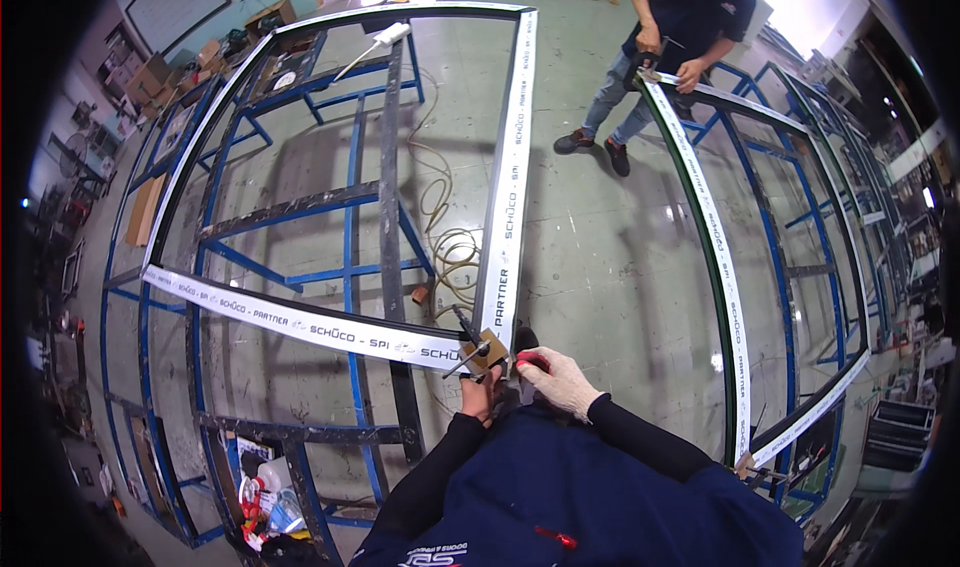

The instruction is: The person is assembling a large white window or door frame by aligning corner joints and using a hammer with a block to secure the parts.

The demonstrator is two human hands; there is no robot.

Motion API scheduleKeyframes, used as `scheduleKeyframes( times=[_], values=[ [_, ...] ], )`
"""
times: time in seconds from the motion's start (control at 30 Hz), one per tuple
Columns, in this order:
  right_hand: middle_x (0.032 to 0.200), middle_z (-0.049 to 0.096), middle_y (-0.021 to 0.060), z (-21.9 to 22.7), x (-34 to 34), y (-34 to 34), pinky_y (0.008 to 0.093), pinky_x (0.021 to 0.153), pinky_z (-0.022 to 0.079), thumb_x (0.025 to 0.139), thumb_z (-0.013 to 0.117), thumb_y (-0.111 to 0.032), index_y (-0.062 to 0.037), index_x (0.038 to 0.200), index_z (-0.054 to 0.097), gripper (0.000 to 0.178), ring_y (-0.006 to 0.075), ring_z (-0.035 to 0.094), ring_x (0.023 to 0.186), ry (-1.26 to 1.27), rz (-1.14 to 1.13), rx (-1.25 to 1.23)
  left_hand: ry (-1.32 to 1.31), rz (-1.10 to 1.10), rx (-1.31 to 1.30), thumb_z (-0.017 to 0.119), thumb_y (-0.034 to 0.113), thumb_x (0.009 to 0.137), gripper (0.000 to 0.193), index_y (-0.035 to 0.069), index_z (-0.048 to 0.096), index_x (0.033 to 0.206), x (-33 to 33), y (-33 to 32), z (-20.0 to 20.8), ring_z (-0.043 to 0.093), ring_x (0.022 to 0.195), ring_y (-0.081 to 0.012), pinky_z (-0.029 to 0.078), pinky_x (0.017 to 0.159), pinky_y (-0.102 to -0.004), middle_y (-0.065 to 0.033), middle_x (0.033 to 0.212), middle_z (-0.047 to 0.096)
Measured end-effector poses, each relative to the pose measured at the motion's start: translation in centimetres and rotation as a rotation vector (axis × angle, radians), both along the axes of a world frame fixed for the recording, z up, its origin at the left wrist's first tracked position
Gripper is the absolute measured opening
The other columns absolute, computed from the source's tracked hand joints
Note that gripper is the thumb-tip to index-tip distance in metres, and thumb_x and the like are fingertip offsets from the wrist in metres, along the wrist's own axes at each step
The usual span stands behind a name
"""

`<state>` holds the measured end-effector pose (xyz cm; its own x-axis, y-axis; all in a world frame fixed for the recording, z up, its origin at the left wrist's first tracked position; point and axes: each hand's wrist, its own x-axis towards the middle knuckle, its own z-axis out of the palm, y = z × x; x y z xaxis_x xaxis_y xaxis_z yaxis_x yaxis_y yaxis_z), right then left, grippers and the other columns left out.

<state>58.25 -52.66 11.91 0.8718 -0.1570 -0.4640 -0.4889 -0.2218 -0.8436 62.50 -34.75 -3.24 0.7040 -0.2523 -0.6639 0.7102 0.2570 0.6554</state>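
Note:
A large rectangular frame (507, 182), covered in white printed protective film, lies on a blue metal stand. At its near right corner sits a dark clamp (464, 319) with a thin crossbar, over a brown pad (488, 351). My left hand (480, 397), bare, is closed right below the pad, against the corner; its fingertips are partly hidden, so what it grips is unclear. My right hand (562, 383) wears a white glove and pinches a small red-handled tool (535, 359) just right of that corner. The tool's working end is hidden.
To the right, a co-worker (690, 27) holds a dark tool at the far corner of a second filmed frame (705, 207). A coiled hose (455, 257) lies on the floor. A white-headed mallet (390, 34) rests on the stand (350, 237). Bottles fill a bin (265, 487) at lower left.

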Motion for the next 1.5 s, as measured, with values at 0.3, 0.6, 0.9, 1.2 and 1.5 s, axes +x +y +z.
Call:
scheduleKeyframes(
  times=[0.3, 0.6, 0.9, 1.2, 1.5],
  values=[
    [0.119, 0.067, 0.0141, 6.9, 3.6, 6.7, 0.0393, 0.089, 0.059, 0.109, 0.06, -0.036, -0.0155, 0.155, 0.031, 0.058, 0.0251, 0.071, 0.104, 0.266, -0.216, 0.885, -0.566, -0.563, 0.311, 0.083, 0.016, 0.088, 0.044, 0.001, 0.059, 0.122, 0.2, 7.5, -9.5, 0.07, 0.1, -0.0214, 0.059, 0.082, -0.0333, -0.0141, 0.123, 0.068],
    [0.101, 0.074, 0.0188, 5.6, 7.4, 10.7, 0.0499, 0.093, 0.057, 0.105, 0.064, -0.018, -0.0078, 0.112, 0.06, 0.013, 0.0348, 0.072, 0.1, -0.011, -0.571, 1.317, -1.149, -0.14, 0.557, 0.082, 0.03, 0.078, 0.076, 0.001, 0.054, 0.142, 10.5, 5.2, 4.7, 0.07, 0.107, -0.0358, 0.054, 0.098, -0.0456, -0.0246, 0.115, 0.07],
    [0.077, 0.062, 0.0049, 5.9, 7.3, 11.6, 0.0399, 0.08, 0.059, 0.106, 0.063, -0.024, -0.0058, 0.101, 0.061, 0.019, 0.0216, 0.066, 0.073, 0.019, -0.363, 0.918, -0.914, -0.359, 0.822, 0.068, 0.015, 0.087, 0.03, 0.004, 0.053, 0.111, 13.0, 0.7, 2.2, 0.071, 0.093, -0.0471, 0.056, 0.081, -0.055, -0.0264, 0.092, 0.072],
    [0.079, 0.058, 0.0037, 11.1, 9.6, 5.8, 0.0354, 0.053, 0.054, 0.094, 0.066, -0.004, -0.0055, 0.118, 0.053, 0.027, 0.014, 0.055, 0.058, 0.362, 0.439, 0.217, -0.92, -0.339, 0.788, 0.072, 0.013, 0.083, 0.036, 0.003, 0.051, 0.111, 11.9, 0.3, 4.1, 0.071, 0.092, -0.048, 0.056, 0.08, -0.0551, -0.026, 0.09, 0.071],
    [0.096, 0.074, 0.0183, 12.7, 20.5, 8.3, 0.0491, 0.082, 0.057, 0.085, 0.074, -0.029, -0.0193, 0.139, 0.057, 0.057, 0.041, 0.073, 0.094, -0.14, 1.832, -0.825, -0.971, -0.407, 0.761, 0.076, 0.006, 0.076, 0.043, 0.003, 0.05, 0.11, 14.0, 2.0, 1.8, 0.067, 0.1, -0.0504, 0.054, 0.086, -0.0572, -0.029, 0.097, 0.07]
  ],
)
